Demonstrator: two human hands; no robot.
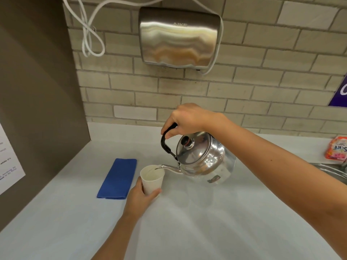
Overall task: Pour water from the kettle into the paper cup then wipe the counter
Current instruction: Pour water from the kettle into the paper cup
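Observation:
My right hand (187, 117) grips the black handle of a shiny steel kettle (204, 162), which is lifted and tilted to the left. Its spout tip sits over the rim of a white paper cup (152, 182). My left hand (139, 199) wraps around the lower part of the cup and holds it on or just above the white counter (206, 222). A folded blue cloth (118, 178) lies flat on the counter just left of the cup.
A steel hand dryer (178, 37) with a white cable hangs on the tiled wall above. A grey side panel (37, 109) bounds the counter on the left. An orange packet (337, 150) and a sink rim (330, 170) are at the right.

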